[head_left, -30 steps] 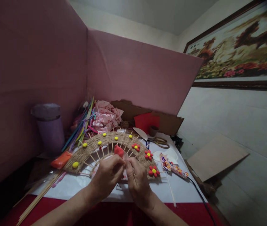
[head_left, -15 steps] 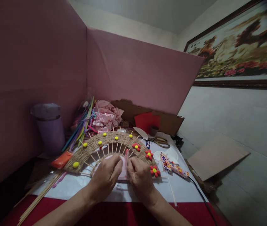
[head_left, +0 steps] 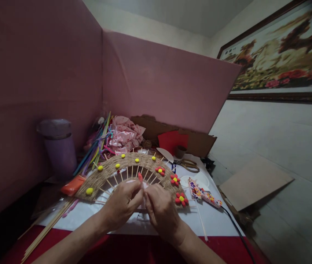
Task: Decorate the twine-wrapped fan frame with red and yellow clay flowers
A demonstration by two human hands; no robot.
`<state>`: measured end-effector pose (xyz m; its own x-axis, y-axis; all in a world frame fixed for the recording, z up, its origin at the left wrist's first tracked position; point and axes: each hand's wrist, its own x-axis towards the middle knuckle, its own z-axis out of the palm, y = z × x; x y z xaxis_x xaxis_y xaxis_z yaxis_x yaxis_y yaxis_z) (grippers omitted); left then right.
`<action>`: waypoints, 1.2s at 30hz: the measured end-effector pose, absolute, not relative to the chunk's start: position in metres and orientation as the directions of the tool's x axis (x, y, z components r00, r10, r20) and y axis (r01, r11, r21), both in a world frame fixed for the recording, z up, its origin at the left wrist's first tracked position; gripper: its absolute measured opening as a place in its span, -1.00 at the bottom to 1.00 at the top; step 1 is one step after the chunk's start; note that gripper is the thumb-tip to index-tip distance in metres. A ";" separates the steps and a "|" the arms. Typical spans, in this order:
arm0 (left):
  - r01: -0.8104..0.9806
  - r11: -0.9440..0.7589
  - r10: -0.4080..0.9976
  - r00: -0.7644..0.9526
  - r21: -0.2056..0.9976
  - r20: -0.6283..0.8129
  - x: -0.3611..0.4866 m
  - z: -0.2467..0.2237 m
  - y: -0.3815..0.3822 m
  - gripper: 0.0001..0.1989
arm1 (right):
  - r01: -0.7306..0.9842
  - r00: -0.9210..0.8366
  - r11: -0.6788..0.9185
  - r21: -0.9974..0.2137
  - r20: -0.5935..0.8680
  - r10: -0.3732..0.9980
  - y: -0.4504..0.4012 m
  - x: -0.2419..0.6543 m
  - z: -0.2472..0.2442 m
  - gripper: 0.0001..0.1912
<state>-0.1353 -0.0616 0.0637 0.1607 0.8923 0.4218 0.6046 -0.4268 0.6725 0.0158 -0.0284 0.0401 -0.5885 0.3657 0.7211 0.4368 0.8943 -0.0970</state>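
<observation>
Woven arch beyond fingers (red piece, perhaps clay, between), scissors farther

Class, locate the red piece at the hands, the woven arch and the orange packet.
Red piece [head_left: 140, 176], head view: its exposed upper tip.
Woven arch [head_left: 145, 161], head view: the twine band near its top.
Orange packet [head_left: 73, 186], head view: middle of its visible surface.

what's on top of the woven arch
Six yellow dots and three red flowers with yellow centres show. The right hand covers part of the arch, so anything there is hidden.
</observation>
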 end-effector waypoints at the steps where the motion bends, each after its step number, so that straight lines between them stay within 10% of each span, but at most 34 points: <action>1: 0.625 -0.435 0.885 0.165 0.649 0.434 -0.135 0.063 -0.061 -0.74 | 0.453 -0.592 0.889 -0.073 0.721 0.361 -0.029 0.015 0.039 -0.77; 9: 0.749 -0.375 0.880 0.102 0.546 0.464 -0.129 0.046 -0.059 -0.72 | 0.710 -0.497 0.696 0.106 0.776 0.388 -0.026 0.013 0.039 -0.73; 23: 0.699 -0.369 0.871 0.030 0.613 0.491 -0.130 0.048 -0.059 -0.67 | 0.443 -0.569 0.886 -0.137 0.721 0.396 -0.026 0.018 0.036 -0.65; 31: 0.631 -0.514 0.834 0.209 0.581 0.511 -0.132 0.048 -0.064 -0.71 | 0.146 -0.486 0.830 -0.538 0.692 0.534 -0.024 0.015 0.035 -0.51; 36: 0.530 -0.466 0.741 -0.203 0.708 0.640 -0.139 0.056 -0.061 -0.79 | -0.045 -0.322 0.554 -0.831 0.537 0.779 -0.017 0.013 0.034 -0.52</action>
<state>-0.1386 -0.0611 0.0558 -0.2028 0.7412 0.6399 0.5302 -0.4663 0.7081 0.0129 -0.0171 0.0340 -0.3224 0.7795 0.5372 -0.0454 0.5541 -0.8312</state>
